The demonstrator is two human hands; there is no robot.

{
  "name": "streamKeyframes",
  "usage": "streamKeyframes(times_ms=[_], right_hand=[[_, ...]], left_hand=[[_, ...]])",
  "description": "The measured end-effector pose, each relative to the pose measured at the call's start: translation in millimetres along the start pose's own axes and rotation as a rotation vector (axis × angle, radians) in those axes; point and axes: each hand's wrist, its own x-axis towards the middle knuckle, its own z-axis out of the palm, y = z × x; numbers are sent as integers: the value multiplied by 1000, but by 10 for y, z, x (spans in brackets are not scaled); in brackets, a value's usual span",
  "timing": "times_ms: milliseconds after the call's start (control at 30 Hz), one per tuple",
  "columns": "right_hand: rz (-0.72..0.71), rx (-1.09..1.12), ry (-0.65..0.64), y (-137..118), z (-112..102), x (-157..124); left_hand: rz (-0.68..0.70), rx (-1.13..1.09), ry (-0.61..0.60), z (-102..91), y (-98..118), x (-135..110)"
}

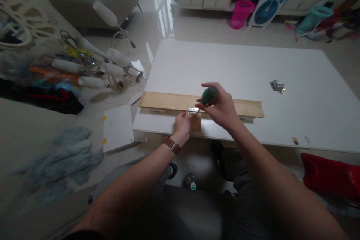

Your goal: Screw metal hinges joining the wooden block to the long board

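Observation:
A long wooden board (168, 101) lies across the near part of a white table (239, 67). A small wooden piece (197, 123) sits against the board's near edge, with a metal hinge (193, 110) over the joint. My left hand (182, 123) is closed on the small wooden piece beside the hinge. My right hand (221, 105) grips a green-handled screwdriver (208, 95), its tip pointing down at the hinge.
Several loose metal hinges (278, 86) lie on the table to the right. A chandelier (92, 63) and white sheets (117, 126) lie on the floor at left. A red bag (330, 174) sits at lower right, a bottle (191, 182) between my legs.

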Motion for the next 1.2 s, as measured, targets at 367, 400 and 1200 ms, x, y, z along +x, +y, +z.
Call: streamKeyframes(times_ms=[367,400,1200], right_hand=[[-3,104,-72,-24,-26,3],[-1,104,-78,-13,-32,9],[27,-6,4,-56,3,-12]], left_hand=[[11,39,20,-14,-43,45],[12,37,23,-13,-39,43],[26,42,5,-11,-4,-1]])
